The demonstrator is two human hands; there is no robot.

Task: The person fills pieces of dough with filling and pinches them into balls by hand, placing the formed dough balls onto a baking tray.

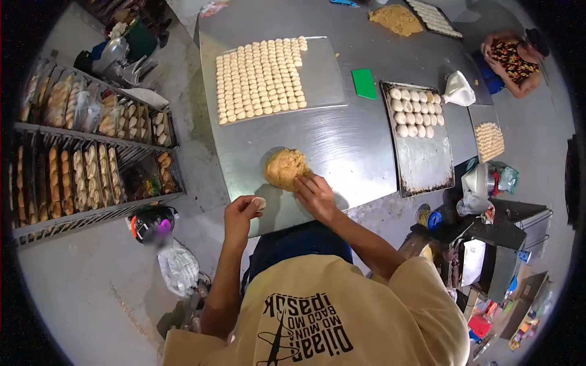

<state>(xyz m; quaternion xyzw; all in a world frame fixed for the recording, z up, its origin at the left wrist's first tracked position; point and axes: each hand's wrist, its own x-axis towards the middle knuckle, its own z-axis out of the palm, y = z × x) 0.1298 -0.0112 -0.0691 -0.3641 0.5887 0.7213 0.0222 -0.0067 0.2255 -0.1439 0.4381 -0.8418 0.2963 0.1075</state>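
Note:
My left hand (243, 213) holds a small flat round piece of pale dough (258, 203) between thumb and fingers, just over the front edge of the steel table. My right hand (314, 195) has its curled fingers on the right front side of a lumpy golden-yellow mound (282, 168), gripping at it; what is under the fingertips is partly hidden. Beyond, a metal sheet (323, 73) carries tight rows of small pale dough pieces (259, 79).
At right are a dark tray (424, 165) of larger dough balls, a green board (364, 83) and a white container (458, 88). Another person (513, 64) works at the table's far right. Racks (104, 134) of bread stand at left. Another yellow mound (395, 19) lies at the back.

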